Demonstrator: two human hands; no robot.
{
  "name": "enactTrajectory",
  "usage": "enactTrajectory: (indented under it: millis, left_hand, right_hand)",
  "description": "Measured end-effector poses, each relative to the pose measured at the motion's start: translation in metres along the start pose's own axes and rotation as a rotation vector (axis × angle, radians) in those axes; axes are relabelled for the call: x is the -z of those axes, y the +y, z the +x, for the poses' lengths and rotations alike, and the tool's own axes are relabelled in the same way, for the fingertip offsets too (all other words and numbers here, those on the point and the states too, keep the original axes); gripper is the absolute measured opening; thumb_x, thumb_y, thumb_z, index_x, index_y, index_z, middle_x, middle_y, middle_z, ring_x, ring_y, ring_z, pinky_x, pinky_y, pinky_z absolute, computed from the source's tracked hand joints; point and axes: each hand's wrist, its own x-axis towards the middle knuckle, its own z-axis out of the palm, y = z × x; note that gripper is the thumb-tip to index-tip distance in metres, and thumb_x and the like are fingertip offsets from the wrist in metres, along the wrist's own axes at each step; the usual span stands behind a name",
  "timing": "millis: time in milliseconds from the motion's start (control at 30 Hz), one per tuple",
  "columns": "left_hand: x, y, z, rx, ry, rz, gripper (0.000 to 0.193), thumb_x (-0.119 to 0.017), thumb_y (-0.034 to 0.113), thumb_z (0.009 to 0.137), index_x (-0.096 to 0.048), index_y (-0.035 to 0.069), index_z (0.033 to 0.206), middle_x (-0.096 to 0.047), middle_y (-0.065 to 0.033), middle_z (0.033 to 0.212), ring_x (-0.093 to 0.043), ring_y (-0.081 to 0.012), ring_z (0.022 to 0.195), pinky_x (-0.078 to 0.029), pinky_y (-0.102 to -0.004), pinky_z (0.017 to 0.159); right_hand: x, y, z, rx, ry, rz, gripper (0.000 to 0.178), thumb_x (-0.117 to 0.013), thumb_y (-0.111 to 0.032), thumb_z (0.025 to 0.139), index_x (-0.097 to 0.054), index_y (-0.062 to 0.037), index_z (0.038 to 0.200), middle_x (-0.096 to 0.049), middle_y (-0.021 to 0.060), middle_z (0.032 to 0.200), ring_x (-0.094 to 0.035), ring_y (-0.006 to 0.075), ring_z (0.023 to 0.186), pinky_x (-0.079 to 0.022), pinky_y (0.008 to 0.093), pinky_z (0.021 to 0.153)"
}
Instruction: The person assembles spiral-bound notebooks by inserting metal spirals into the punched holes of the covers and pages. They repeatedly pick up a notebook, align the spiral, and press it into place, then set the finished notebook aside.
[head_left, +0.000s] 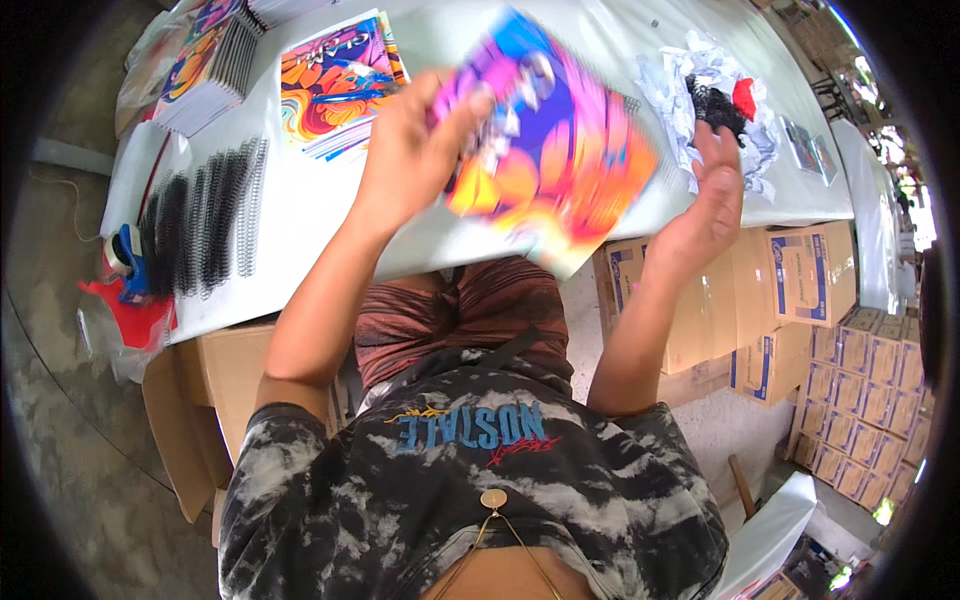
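My left hand (420, 140) is closed on the left edge of a brightly coloured notebook (560, 150), thumb on top. The notebook is tilted above the table's front edge and smeared by motion. A black coil edge shows in part along its right side. My right hand (712, 195) is raised to the right of the notebook, apart from it. Its fingers are stretched out in front of a heap of crumpled white paper (660, 85), with black coil scraps (715, 105) and a red piece (743, 98) on it. Nothing shows in that hand.
Loose printed covers (340, 75) lie left of my left hand. Black spiral coils (205, 220) lie in a row at the table's left, beside a blue tape dispenser (133, 265). Stacked bound notebooks (210, 75) stand behind. Cardboard boxes (700, 310) sit below the right edge.
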Motion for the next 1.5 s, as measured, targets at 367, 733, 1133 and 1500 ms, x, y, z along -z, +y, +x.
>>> enactTrajectory:
  millis: [367,733,1133,1500]
  left_hand:
    - [-0.064,-0.149,0.054,-0.283,0.413,0.563,0.024,-0.056,0.028,0.086,-0.065,0.007,0.093,-0.06,-0.0141,0.088,-0.059,-0.0318,0.081,-0.047,-0.0384,0.077]
    - [-0.073,-0.148,0.047,-0.142,0.494,0.408,0.031,-0.064,0.028,0.083,-0.06,0.0,0.072,-0.057,-0.0098,0.069,-0.055,-0.0205,0.058,-0.044,-0.0322,0.056]
    - [-0.034,-0.093,0.03,-0.402,0.365,0.582,0.022,-0.064,0.01,0.075,-0.059,0.003,0.095,-0.062,-0.013,0.09,-0.059,-0.0279,0.086,-0.045,-0.0377,0.076]
    - [0.105,-0.072,0.004,-0.248,0.233,1.172,0.016,-0.062,0.014,0.078,-0.067,0.014,0.093,-0.064,-0.0045,0.09,-0.06,-0.0267,0.084,-0.046,-0.0353,0.072]
  right_hand:
    - [-0.014,0.151,-0.032,-0.325,0.15,-0.139,0.029,-0.054,-0.023,0.09,-0.06,0.0044,0.099,-0.057,0.0114,0.102,-0.053,0.0163,0.09,-0.043,0.0298,0.079]
    - [-0.021,0.154,-0.027,-0.186,0.313,-0.259,0.018,-0.057,-0.01,0.086,-0.061,0.0049,0.094,-0.06,0.0138,0.095,-0.058,0.0191,0.088,-0.045,0.0283,0.08]
    - [-0.017,0.161,-0.022,-0.27,0.28,-0.211,0.04,-0.057,-0.019,0.087,-0.051,0.0071,0.117,-0.056,0.0201,0.116,-0.054,0.0245,0.108,-0.04,0.0324,0.093]
    - [-0.021,0.133,-0.029,0.142,0.3,-0.507,0.045,-0.053,-0.013,0.086,-0.038,0.0044,0.126,-0.04,0.0223,0.129,-0.035,0.0359,0.123,-0.024,0.0425,0.104]
